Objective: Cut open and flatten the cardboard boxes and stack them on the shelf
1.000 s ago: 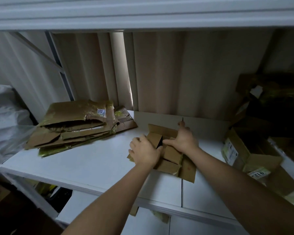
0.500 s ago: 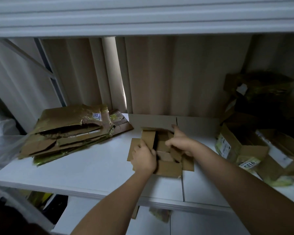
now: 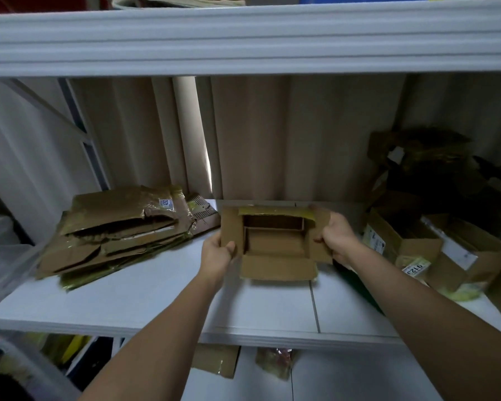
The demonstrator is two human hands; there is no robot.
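A small brown cardboard box (image 3: 275, 244) with its flaps spread open is held up just above the white shelf (image 3: 156, 299), its open inside facing me. My left hand (image 3: 217, 256) grips the left flap, thumb on the front. My right hand (image 3: 337, 237) grips the right flap. A pile of flattened cardboard boxes (image 3: 122, 230) with yellowish tape lies on the shelf to the left.
Unflattened boxes (image 3: 411, 250) with labels crowd the right end of the shelf, with dark packaging (image 3: 422, 166) behind them. An upper shelf edge (image 3: 243, 39) runs overhead. Cardboard scraps (image 3: 217, 360) lie on the lower shelf. A plastic sheet (image 3: 6, 256) hangs at the left.
The box was pressed down on the shelf under both hands; now it is lifted and opened out, with each hand on a side flap. The camera has tilted upward.
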